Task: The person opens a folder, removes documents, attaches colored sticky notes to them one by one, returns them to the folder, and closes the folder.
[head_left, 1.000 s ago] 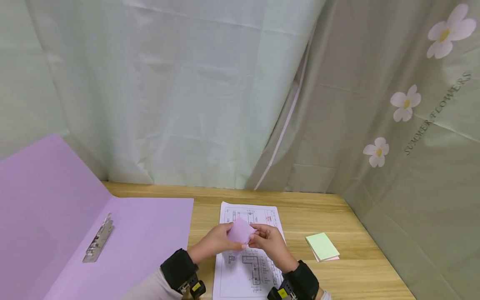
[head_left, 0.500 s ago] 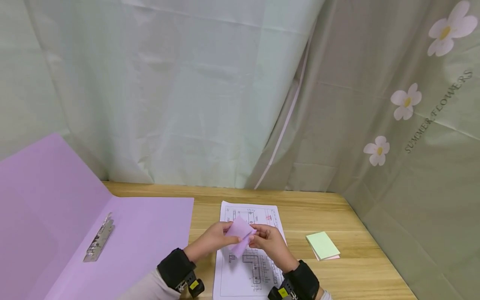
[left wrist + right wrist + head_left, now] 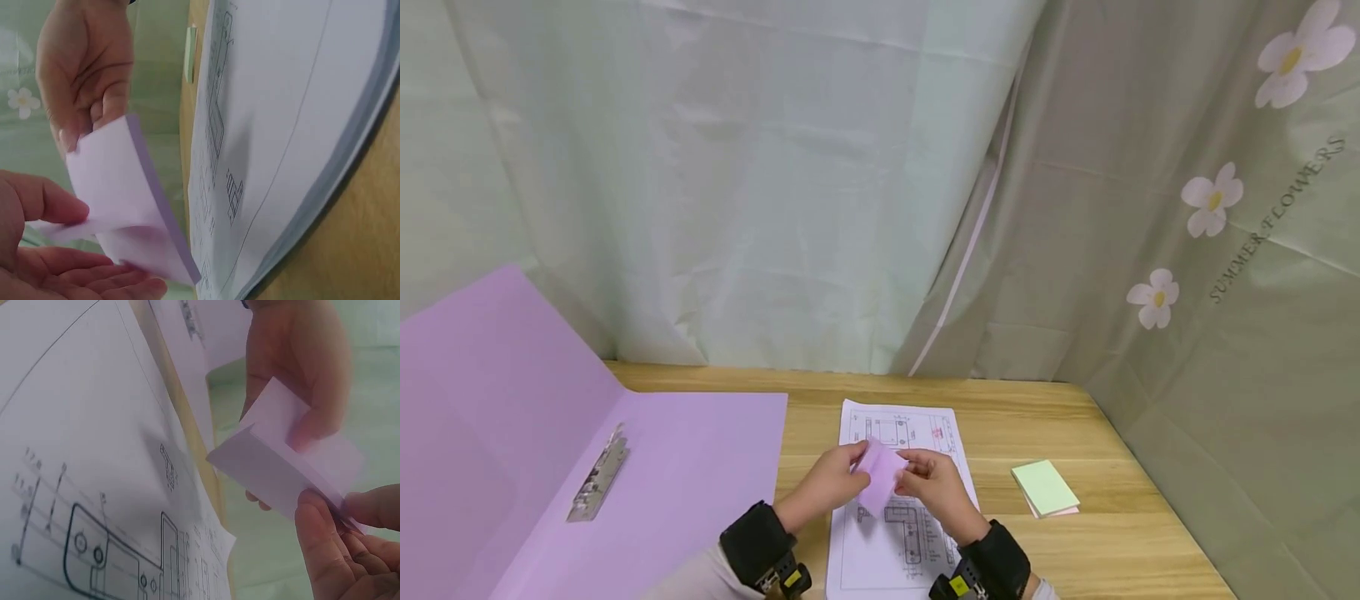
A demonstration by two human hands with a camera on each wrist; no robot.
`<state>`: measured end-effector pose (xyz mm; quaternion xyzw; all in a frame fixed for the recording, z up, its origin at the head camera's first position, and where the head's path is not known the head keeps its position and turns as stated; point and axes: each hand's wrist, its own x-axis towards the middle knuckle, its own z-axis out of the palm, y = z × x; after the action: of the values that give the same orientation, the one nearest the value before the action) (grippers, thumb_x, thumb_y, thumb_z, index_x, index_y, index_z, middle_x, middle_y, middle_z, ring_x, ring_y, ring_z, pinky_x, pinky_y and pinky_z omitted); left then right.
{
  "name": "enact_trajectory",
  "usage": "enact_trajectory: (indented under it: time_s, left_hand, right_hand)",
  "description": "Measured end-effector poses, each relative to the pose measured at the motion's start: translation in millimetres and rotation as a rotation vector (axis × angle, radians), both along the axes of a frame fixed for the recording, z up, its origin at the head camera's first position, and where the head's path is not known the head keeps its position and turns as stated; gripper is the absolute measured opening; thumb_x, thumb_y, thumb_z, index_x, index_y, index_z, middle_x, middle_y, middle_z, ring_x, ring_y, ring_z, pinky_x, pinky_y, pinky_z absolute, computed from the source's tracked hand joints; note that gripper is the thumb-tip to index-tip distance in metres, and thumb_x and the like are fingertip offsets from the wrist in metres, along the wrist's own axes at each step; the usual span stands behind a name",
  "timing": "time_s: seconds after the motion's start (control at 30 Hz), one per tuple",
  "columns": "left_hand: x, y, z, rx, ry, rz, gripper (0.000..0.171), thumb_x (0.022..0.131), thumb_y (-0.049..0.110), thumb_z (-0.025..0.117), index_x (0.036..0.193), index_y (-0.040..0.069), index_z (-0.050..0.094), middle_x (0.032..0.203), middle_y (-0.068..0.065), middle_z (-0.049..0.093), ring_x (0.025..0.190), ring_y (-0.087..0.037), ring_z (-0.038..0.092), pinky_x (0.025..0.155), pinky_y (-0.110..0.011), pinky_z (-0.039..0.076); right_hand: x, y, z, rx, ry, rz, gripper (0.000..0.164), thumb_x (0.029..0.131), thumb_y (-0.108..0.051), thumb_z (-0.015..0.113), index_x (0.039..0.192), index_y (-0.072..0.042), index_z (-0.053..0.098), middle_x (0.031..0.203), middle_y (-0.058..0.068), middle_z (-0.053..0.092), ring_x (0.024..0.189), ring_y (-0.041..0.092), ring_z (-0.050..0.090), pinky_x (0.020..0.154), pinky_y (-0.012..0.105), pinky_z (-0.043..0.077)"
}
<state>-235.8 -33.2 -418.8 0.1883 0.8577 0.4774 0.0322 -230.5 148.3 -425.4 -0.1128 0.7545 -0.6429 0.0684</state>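
Both hands hold a small light-purple sticky note pad (image 3: 880, 487) above a stack of printed drawings (image 3: 872, 550). My left hand (image 3: 829, 485) pinches the lifted top sheet (image 3: 78, 230) under its thumb, with its other fingers behind the pad in the left wrist view. At the pad's opposite edge, my right hand (image 3: 936, 487) grips a corner between thumb and fingertips. The right wrist view shows the sheet bent away from the pad on the left hand's side, while the right fingertips (image 3: 312, 515) keep the other end together.
An open purple folder (image 3: 700, 467) with a metal clip (image 3: 598, 477) lies on the left of the wooden table (image 3: 1120, 467). Light-green sticky notes (image 3: 1045, 487), with pink ones beneath, sit on the right. Grey-green curtains (image 3: 775, 208) hang behind.
My left thumb has drawn back leftward over the pad, bending the top sheet up and away from it. The right hand keeps its grip almost in place.
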Motion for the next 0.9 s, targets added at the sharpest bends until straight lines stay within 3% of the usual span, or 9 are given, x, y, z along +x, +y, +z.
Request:
enact_trajectory:
  time_s: [0.23, 0.37, 0.43, 0.53, 0.63, 0.9]
  left_hand:
    - [2.0, 3, -3.6, -0.009, 0.057, 0.057, 0.049, 0.077, -0.001, 0.055, 0.122, -0.016, 0.043, 0.122, -0.031, 0.048, 0.091, -0.025, 0.053, 0.075, -0.036, 0.048]
    - [1.0, 3, -8.9, 0.000, 0.112, 0.073, 0.045, 0.078, -0.004, 0.050, 0.121, -0.015, 0.045, 0.117, -0.030, 0.053, 0.081, -0.022, 0.054, 0.063, -0.026, 0.045]
    - [0.9, 2, -10.3, 0.007, 0.125, 0.082, 0.042, 0.081, -0.004, 0.047, 0.121, -0.015, 0.045, 0.118, -0.030, 0.052, 0.083, -0.023, 0.055, 0.061, -0.024, 0.044]
    - [1.4, 2, -10.6, 0.021, 0.125, 0.095, 0.038, 0.085, -0.004, 0.043, 0.122, -0.014, 0.045, 0.124, -0.031, 0.046, 0.104, -0.032, 0.054, 0.077, -0.032, 0.049]
    - [1.6, 3, -10.3, 0.055, 0.102, 0.089, 0.037, 0.088, -0.004, 0.041, 0.124, -0.013, 0.044, 0.130, -0.030, 0.039, 0.121, -0.039, 0.039, 0.094, -0.045, 0.039]
    - [1.2, 3, -9.2, 0.130, 0.085, 0.062, 0.038, 0.091, -0.003, 0.039, 0.128, -0.010, 0.039, 0.135, -0.027, 0.034, 0.126, -0.038, 0.032, 0.101, -0.048, 0.028]
  right_hand:
    - [-2.8, -9, -2.4, -0.016, 0.013, -0.014, 0.029, 0.083, 0.001, 0.056, 0.111, 0.011, 0.055, 0.080, 0.009, 0.063, 0.068, 0.010, 0.061, 0.066, 0.026, 0.054]
    - [-3.5, -13, -3.6, -0.004, 0.010, -0.032, 0.028, 0.083, 0.002, 0.057, 0.110, 0.010, 0.056, 0.080, 0.010, 0.063, 0.068, 0.010, 0.061, 0.065, 0.026, 0.054]
    - [-3.5, -13, -3.6, 0.002, 0.007, -0.043, 0.028, 0.083, 0.001, 0.057, 0.110, 0.010, 0.057, 0.079, 0.009, 0.063, 0.068, 0.010, 0.062, 0.065, 0.026, 0.054]
    - [-3.6, -11, -2.6, 0.004, 0.005, -0.053, 0.029, 0.082, 0.003, 0.057, 0.110, 0.011, 0.056, 0.078, 0.009, 0.062, 0.069, 0.013, 0.062, 0.066, 0.028, 0.054]
    - [-4.3, -9, -3.1, -0.007, 0.000, -0.059, 0.030, 0.083, 0.003, 0.056, 0.111, 0.011, 0.055, 0.077, 0.008, 0.061, 0.070, 0.014, 0.063, 0.068, 0.030, 0.054]
    - [-6.5, -3, -5.0, -0.046, -0.028, -0.081, 0.031, 0.085, 0.000, 0.054, 0.114, 0.012, 0.052, 0.079, 0.007, 0.061, 0.071, 0.012, 0.062, 0.069, 0.030, 0.054]
